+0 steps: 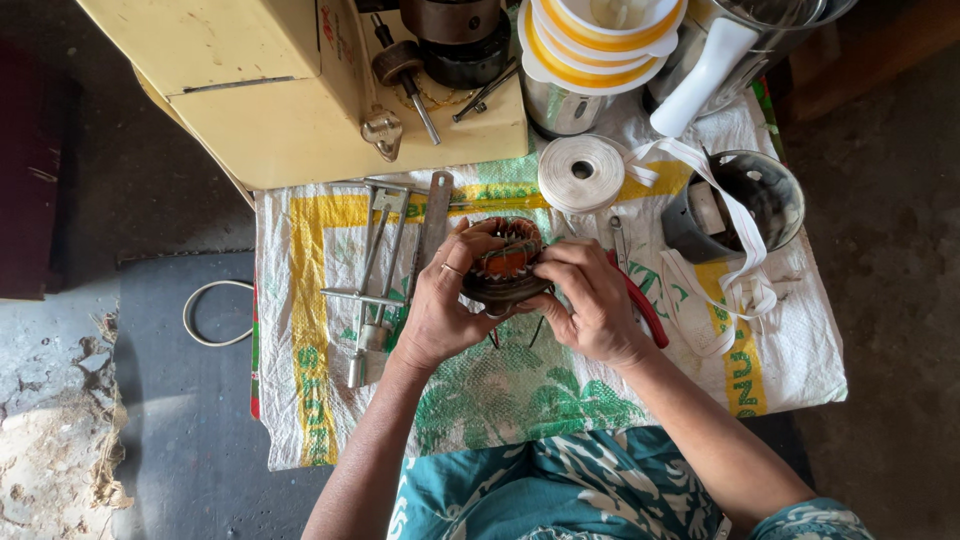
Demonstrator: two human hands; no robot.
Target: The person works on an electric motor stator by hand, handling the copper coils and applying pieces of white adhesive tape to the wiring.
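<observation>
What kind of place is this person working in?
Probably a small repair workshop for electric motors. Both hands hold a wound motor stator over a woven sack spread as a work surface, with metal hand tools, a roll of white tape and red-handled pliers nearby.

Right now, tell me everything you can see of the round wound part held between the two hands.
The round wound part is a dark ring-shaped core, seemingly metal, with reddish-orange copper-coloured windings and pale slot pieces around its inner edge. It is held above the printed woven sack covering the table, its open face tilted up toward the camera. The left hand cups its left side with the thumb over the rim; the right hand pinches at its right edge. Thin dark leads hang below it.
</observation>
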